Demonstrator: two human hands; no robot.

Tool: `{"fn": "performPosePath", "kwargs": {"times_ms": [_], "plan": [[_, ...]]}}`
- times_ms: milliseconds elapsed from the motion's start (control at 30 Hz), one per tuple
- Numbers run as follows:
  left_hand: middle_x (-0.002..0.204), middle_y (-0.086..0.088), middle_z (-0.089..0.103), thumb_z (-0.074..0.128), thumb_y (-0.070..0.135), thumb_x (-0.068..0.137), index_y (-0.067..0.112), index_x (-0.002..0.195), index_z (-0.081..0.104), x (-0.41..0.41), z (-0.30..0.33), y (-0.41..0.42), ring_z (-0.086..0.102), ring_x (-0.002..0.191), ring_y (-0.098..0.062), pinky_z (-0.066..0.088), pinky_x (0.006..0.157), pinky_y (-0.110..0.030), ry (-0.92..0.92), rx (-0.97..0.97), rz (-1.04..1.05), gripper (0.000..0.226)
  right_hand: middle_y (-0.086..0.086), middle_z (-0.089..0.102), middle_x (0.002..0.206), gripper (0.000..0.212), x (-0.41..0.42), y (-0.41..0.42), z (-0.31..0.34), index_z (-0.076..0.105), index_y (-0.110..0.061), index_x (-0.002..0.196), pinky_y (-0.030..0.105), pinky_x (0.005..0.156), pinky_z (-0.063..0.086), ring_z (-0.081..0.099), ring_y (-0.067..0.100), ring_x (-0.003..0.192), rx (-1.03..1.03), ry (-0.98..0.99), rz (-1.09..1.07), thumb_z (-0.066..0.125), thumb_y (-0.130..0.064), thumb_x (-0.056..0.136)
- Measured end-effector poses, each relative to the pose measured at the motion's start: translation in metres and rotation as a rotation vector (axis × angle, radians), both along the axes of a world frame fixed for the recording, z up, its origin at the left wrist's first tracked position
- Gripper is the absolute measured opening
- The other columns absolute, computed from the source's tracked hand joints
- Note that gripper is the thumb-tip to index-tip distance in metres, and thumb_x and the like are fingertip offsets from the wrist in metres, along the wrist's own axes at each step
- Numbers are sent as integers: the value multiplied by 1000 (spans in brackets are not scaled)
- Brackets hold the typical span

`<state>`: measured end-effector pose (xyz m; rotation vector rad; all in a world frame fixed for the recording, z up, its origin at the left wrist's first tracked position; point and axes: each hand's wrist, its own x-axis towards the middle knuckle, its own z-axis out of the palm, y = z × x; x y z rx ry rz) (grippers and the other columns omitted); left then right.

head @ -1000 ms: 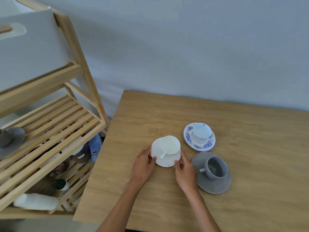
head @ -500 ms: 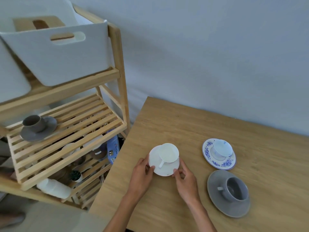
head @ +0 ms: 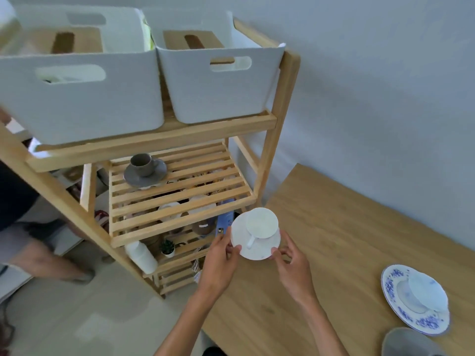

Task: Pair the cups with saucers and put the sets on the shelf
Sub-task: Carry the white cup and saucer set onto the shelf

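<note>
A white cup (head: 262, 223) stands on a white saucer (head: 264, 249), held in the air over the table's left corner, close to the wooden shelf (head: 180, 201). My left hand (head: 221, 263) grips the saucer's left rim and my right hand (head: 293, 265) grips its right rim. A grey cup (head: 142, 164) on a grey saucer (head: 133, 177) sits on the slatted middle shelf. On the table at the right a pale blue cup (head: 428, 294) rests on a blue-patterned saucer (head: 401, 312). Another grey saucer (head: 401, 341) shows at the bottom right corner.
Two white bins (head: 216, 80) fill the shelf's top level. Lower levels hold a white bottle (head: 142, 258), a small plant (head: 167, 247) and other items. A person's leg and foot (head: 51, 263) stand on the floor at the left. The wooden table (head: 347, 240) runs rightward.
Both hands lifted the white cup and saucer off the table and carried them left toward the shelf. The view swung left, bringing the whole shelf into sight.
</note>
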<state>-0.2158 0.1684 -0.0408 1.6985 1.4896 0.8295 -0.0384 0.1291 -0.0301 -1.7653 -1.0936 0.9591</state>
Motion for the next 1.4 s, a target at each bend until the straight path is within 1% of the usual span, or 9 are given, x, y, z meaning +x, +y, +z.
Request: {"fn": "performPosePath", "kwargs": {"times_ms": [233, 467, 600, 733, 833, 967, 1100, 1200, 1400], "plan": [[108, 1, 53, 52, 19, 100, 24, 152, 36, -46, 2, 46, 53, 86, -10, 48, 79, -24, 72, -7, 139, 55, -6, 73, 95, 50, -42, 68, 2, 49, -31, 145, 6, 67, 48, 64, -15, 88, 20, 10, 149, 63, -19, 98], [90, 7, 46, 52, 3, 94, 20, 139, 51, -83, 0, 102, 48, 77, 0, 39, 65, -4, 92, -12, 163, 47, -10, 73, 81, 45, -71, 146, -11, 47, -38, 138, 8, 70, 47, 63, -17, 82, 7, -11, 261, 62, -20, 99], [90, 6, 49, 56, 2, 92, 32, 113, 55, -100, -17, 130, 49, 75, -3, 40, 66, -4, 116, -12, 203, 37, -4, 75, 92, 45, -84, 183, -26, 48, -35, 140, 17, 76, 48, 67, -4, 95, -27, -4, 303, 61, -22, 98], [90, 3, 51, 57, 5, 93, 24, 115, 60, -111, -33, 157, 50, 75, -11, 41, 61, -11, 141, -28, 222, 29, -6, 76, 90, 37, -95, 209, -43, 49, -35, 134, 10, 69, 36, 56, -28, 80, -82, -47, 343, 59, -24, 100], [85, 6, 47, 58, 6, 91, 25, 94, 54, -118, -42, 174, 45, 70, -11, 40, 57, -8, 158, -30, 207, 20, -6, 76, 91, 35, -102, 227, -55, 50, -33, 132, 7, 59, 41, 61, -20, 74, -111, -32, 343, 59, -23, 100], [82, 7, 46, 53, 4, 92, 34, 70, 40, -120, -51, 200, 42, 67, -10, 38, 58, -11, 167, -40, 209, 40, -13, 73, 89, 42, -107, 253, -65, 48, -32, 139, 17, 65, 45, 66, -7, 84, -98, -40, 331, 59, -23, 100], [86, 4, 49, 53, 4, 91, 33, 71, 45, -117, -63, 224, 43, 68, -9, 34, 59, -16, 167, -79, 209, 36, -8, 75, 90, 42, -107, 277, -75, 47, -32, 139, 14, 57, 43, 65, -4, 82, -112, -104, 349, 59, -24, 100], [99, -4, 57, 57, 10, 91, 16, 94, 64, -115, -73, 239, 51, 80, -16, 41, 71, -24, 161, -92, 199, 9, -5, 76, 92, 41, -107, 293, -83, 48, -31, 138, 14, 60, 42, 65, -8, 80, -113, -127, 347, 59, -22, 100], [105, -9, 58, 53, 19, 92, 9, 112, 63, -110, -83, 265, 55, 89, -25, 47, 73, -35, 227, -33, 267, 25, -1, 75, 102, 41, -111, 320, -93, 48, -31, 138, 27, 71, 51, 70, 9, 91, -118, -186, 350, 61, -26, 99]]}}
